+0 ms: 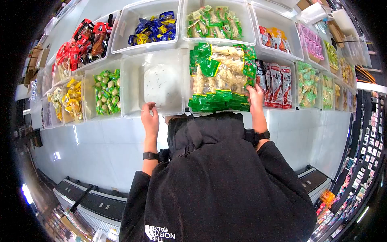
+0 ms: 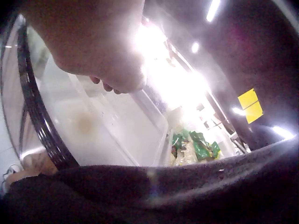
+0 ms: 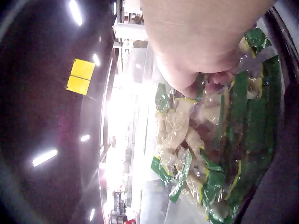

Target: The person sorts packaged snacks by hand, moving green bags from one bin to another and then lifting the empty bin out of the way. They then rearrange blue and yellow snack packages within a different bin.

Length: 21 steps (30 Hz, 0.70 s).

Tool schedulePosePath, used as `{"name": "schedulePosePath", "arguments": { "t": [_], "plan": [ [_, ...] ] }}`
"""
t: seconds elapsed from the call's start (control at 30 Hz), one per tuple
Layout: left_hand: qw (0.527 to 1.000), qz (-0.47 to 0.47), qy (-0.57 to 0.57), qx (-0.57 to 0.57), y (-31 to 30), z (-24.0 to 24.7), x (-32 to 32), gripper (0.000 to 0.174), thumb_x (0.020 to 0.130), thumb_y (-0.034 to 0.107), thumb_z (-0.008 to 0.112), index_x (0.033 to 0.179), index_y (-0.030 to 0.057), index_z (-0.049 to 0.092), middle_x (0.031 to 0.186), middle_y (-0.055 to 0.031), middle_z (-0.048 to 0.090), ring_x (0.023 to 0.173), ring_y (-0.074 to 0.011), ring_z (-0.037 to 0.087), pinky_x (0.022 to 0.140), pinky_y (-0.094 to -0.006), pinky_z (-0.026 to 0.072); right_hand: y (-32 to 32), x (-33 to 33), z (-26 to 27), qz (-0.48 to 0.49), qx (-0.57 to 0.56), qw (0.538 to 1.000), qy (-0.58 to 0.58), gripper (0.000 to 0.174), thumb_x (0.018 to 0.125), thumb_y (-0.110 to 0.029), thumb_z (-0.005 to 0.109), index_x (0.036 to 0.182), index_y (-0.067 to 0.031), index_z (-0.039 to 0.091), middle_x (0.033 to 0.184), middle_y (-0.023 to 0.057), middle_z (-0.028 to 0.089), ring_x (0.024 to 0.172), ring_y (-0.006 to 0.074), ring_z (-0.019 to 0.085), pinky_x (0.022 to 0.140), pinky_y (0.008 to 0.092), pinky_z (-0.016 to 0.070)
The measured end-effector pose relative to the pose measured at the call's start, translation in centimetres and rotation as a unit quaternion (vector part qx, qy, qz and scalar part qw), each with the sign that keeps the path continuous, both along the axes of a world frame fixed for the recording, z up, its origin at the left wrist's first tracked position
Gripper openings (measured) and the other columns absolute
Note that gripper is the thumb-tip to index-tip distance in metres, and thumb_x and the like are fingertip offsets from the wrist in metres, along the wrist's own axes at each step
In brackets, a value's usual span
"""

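A pile of green-edged clear packets of what look like chicken feet (image 1: 223,70) fills the bin right in front of the body. At its right edge, my right hand (image 1: 256,99) pinches the edge of a packet. In the right wrist view the fingers (image 3: 217,79) bend down onto the green and clear film. My left hand (image 1: 150,119) hovers at the near rim of a white translucent bin (image 1: 131,80), left of the pile, its fingers loosely bent and holding nothing. Small dark specks dot that bin's bottom.
Bins of other packets surround these: blue packs (image 1: 155,28) and green-and-white packs (image 1: 213,24) behind, green packs (image 1: 107,92) to the left, red-and-silver packs (image 1: 278,82) to the right. A black bag (image 1: 205,129) sits against the body. Low black shelving (image 1: 88,197) stands behind left.
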<state>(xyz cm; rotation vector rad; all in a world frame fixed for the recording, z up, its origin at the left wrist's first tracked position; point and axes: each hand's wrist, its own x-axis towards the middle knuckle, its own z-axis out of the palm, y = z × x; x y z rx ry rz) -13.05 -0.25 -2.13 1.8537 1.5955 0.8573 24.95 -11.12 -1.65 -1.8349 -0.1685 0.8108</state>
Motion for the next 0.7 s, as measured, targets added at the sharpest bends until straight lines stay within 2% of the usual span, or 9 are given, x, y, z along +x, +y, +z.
{"name": "schedulePosePath", "arguments": {
  "t": [0.13,0.23,0.27,0.47,0.53,0.6,0.63,0.7],
  "plan": [
    [0.998,0.055,-0.033,0.006,-0.2,-1.0,-1.5,0.012,0.082,0.002,0.051,0.092,-0.0004,0.056,0.084,-0.0109,0.061,0.073,-0.0199,0.056,0.069,-0.0306,0.0446,0.2,-0.2,0.2,0.023,-0.027,0.999,-0.001,0.023,0.075,-0.015,0.064,0.097,-0.0094,0.061,0.072,-0.0029,0.056,0.051,0.005,0.047,0.042,0.0197,0.0316],
    [0.991,0.1,-0.071,-0.059,-0.6,-2.4,-3.5,0.012,0.081,0.004,0.051,0.092,0.0009,0.056,0.082,-0.0072,0.059,0.071,-0.0147,0.053,0.067,-0.0279,0.0437,0.2,-0.4,-0.6,0.015,0.025,0.998,-0.052,0.028,0.075,-0.014,0.064,0.101,-0.0085,0.056,0.072,-0.0015,0.056,0.051,0.0058,0.047,0.042,0.0204,0.0327],
    [0.991,0.1,-0.07,-0.06,-0.7,-3.1,-4.1,0.012,0.081,0.004,0.051,0.092,0.0009,0.056,0.082,-0.0072,0.059,0.071,-0.0147,0.053,0.067,-0.0279,0.0437,0.2,-0.3,-1.0,0.024,0.052,0.994,-0.088,0.03,0.075,-0.013,0.064,0.102,-0.0082,0.054,0.073,-0.0012,0.056,0.051,0.0062,0.048,0.043,0.0205,0.0329],
    [0.977,0.169,-0.119,-0.041,-1.9,-4.5,-5.0,0.014,0.082,0.004,0.051,0.095,-0.0001,0.053,0.085,-0.0068,0.056,0.078,-0.0144,0.051,0.071,-0.027,0.0424,0.5,-0.4,0.4,0.095,0.022,0.993,-0.062,0.027,0.074,-0.012,0.064,0.098,-0.007,0.052,0.075,-0.0005,0.057,0.054,0.0068,0.049,0.044,0.0215,0.0333],
    [0.972,0.187,-0.125,-0.066,-2.5,-6.0,-5.8,0.021,0.082,0.007,0.053,0.1,-0.0004,0.049,0.09,-0.0078,0.052,0.081,-0.015,0.05,0.071,-0.0262,0.0416,0.3,0.2,-0.6,0.111,0.008,0.992,-0.063,0.029,0.075,-0.013,0.064,0.1,-0.006,0.053,0.076,0.0002,0.058,0.057,0.0067,0.05,0.046,0.0215,0.0347],
    [0.915,0.302,-0.187,-0.191,-2.8,-7.4,-6.2,0.034,0.082,0.017,0.058,0.108,0.0002,0.043,0.093,-0.0073,0.05,0.081,-0.0172,0.05,0.073,-0.0278,0.0421,0.2,0.5,-1.4,0.126,-0.002,0.983,-0.136,0.033,0.074,-0.017,0.066,0.102,-0.0032,0.055,0.081,0.0029,0.06,0.064,0.011,0.055,0.056,0.0243,0.0421],
    [0.915,0.302,-0.187,-0.192,-3.0,-7.3,-6.0,0.034,0.082,0.017,0.058,0.108,0.0002,0.043,0.093,-0.0073,0.05,0.081,-0.0172,0.05,0.073,-0.0278,0.0421,0.1,0.5,-1.5,0.126,-0.003,0.983,-0.136,0.033,0.074,-0.017,0.066,0.102,-0.0032,0.055,0.081,0.0029,0.06,0.064,0.011,0.055,0.056,0.0243,0.0421],
    [0.816,0.34,-0.337,-0.325,-3.7,-6.8,-5.4,0.051,0.082,0.032,0.061,0.114,0.0,0.038,0.101,-0.0097,0.05,0.086,-0.0214,0.052,0.077,-0.0335,0.0425,-0.3,0.3,-1.3,0.14,-0.058,0.948,-0.279,0.042,0.07,-0.021,0.067,0.104,0.0011,0.054,0.086,0.0148,0.061,0.082,0.0288,0.059,0.074,0.0367,0.0454]
  ]
}}
